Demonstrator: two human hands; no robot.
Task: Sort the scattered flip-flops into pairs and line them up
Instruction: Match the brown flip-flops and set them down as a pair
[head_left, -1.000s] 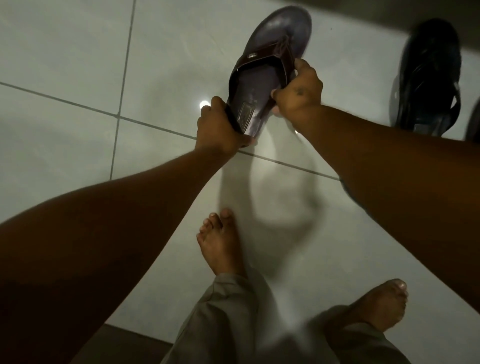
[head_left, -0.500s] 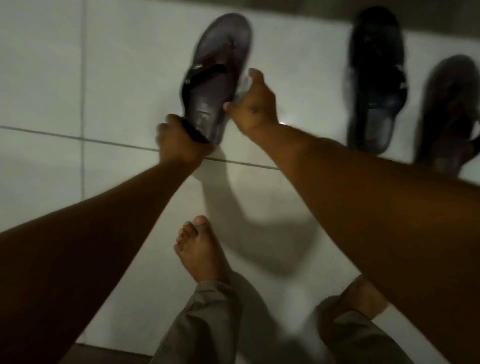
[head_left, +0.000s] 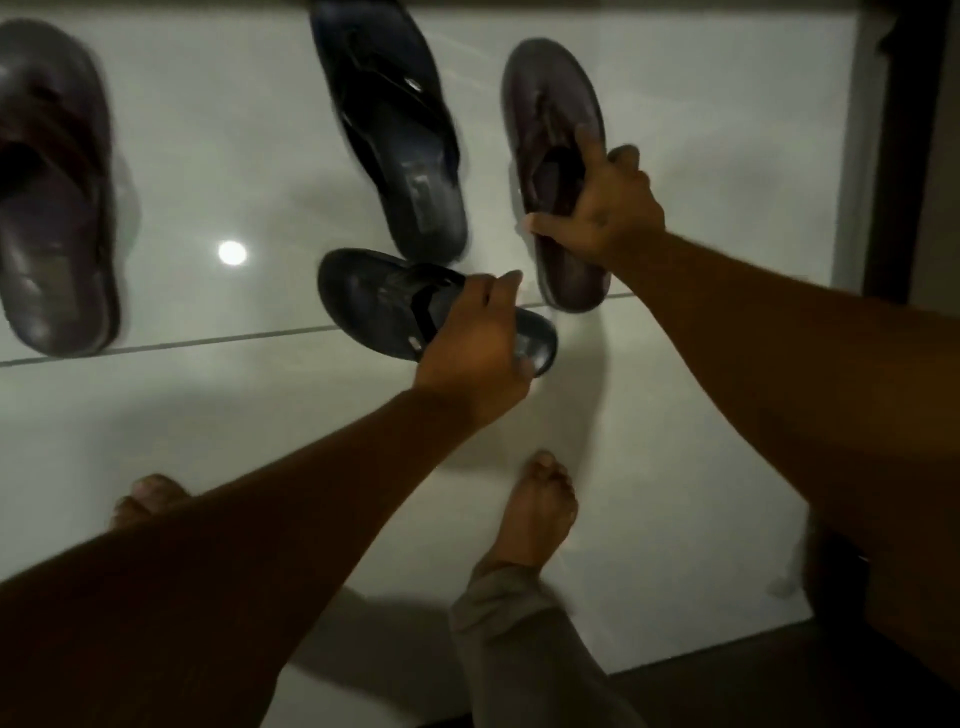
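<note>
A brown flip-flop (head_left: 49, 197) lies on the white tile floor at the far left, toe pointing away. Near the top centre a black flip-flop (head_left: 395, 135) lies at a slant. Just below it a second black flip-flop (head_left: 374, 301) lies sideways, and my left hand (head_left: 478, 348) is closed over its strap and heel end. To the right, a second brown flip-flop (head_left: 550, 130) points away, with my right hand (head_left: 602, 208) gripping its strap and inner edge.
My bare feet (head_left: 540, 509) stand on the glossy white tiles (head_left: 727, 156) below the sandals, the left foot mostly hidden by my forearm. A dark door frame or wall edge (head_left: 898, 156) runs along the right. A dark floor strip borders the bottom.
The view has swung right. The brown flip-flop both hands held now lies at the far left; my left hand has taken a black flip-flop and my right the other brown one.
</note>
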